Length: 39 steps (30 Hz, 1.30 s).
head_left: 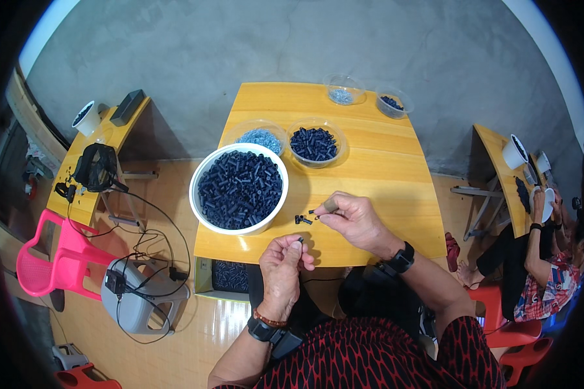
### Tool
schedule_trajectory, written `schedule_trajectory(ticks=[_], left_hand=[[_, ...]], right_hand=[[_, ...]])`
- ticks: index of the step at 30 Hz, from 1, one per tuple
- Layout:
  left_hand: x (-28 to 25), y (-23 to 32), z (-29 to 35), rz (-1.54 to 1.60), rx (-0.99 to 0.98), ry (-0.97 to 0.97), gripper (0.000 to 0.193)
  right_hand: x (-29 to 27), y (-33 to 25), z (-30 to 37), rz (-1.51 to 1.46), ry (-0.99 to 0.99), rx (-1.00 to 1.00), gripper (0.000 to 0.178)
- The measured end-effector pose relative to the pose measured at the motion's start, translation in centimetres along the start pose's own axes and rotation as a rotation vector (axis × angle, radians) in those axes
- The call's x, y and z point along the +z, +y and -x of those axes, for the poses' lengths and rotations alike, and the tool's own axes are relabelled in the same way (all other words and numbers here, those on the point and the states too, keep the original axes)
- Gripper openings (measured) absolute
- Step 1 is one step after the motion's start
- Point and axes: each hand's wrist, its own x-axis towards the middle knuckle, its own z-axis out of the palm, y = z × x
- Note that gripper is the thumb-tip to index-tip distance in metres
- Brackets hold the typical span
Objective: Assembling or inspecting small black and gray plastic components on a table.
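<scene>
My left hand (283, 262) is closed at the table's front edge, its thumb and forefinger pinching a small dark plastic piece (300, 240). Just above and to the right, my right hand (353, 220) is pinched, with a small dark tube (312, 212) at its fingertips. A brownish cover (331, 205) wraps one finger of that hand. Between the hands, several loose dark tubes (302, 220) lie on the yellow wooden table (376, 168). Left of them stands a white tub (194, 194) heaped with similar dark tubes.
Behind the tub are clear bowls of bluish pieces (259, 139) and dark tubes (313, 144). Two more bowls (340, 95) (394, 104) stand at the far edge. Below the table is a box of dark parts (230, 275). A grey stool (143, 295) with cables stands left; another person (545, 272) sits right.
</scene>
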Motion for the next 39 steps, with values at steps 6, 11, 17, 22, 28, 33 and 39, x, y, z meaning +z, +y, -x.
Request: schedule_trajectory(ticks=[6, 11, 17, 22, 28, 33, 39], left_hand=[[-0.1, 0.1, 0.2, 0.072, -0.034, -0.041, 0.011], [0.1, -0.1, 0.3, 0.103, -0.069, -0.062, 0.013], [0.1, 0.0, 0.4, 0.098, -0.062, -0.061, 0.014], [0.3, 0.0, 0.5, 0.094, -0.053, -0.066, 0.014], [0.3, -0.1, 0.5, 0.103, -0.045, -0.051, 0.014], [0.4, 0.0, 0.6, 0.098, -0.049, -0.043, 0.014], [0.4, 0.1, 0.6, 0.089, -0.057, -0.038, 0.014]], right_hand=[[1.5, 0.0, 2.1, -0.186, -0.098, 0.089, 0.01], [1.9, -0.1, 2.2, -0.238, -0.059, 0.206, 0.01], [1.8, -0.6, 1.9, -0.133, -0.09, 0.071, 0.005], [1.8, -0.8, 1.8, -0.081, -0.092, 0.09, 0.006], [1.8, -0.9, 1.7, -0.061, -0.106, 0.055, 0.007], [1.9, -1.2, 1.6, -0.048, -0.098, 0.036, 0.008], [1.9, -0.8, 1.5, -0.024, -0.099, 0.014, 0.006]])
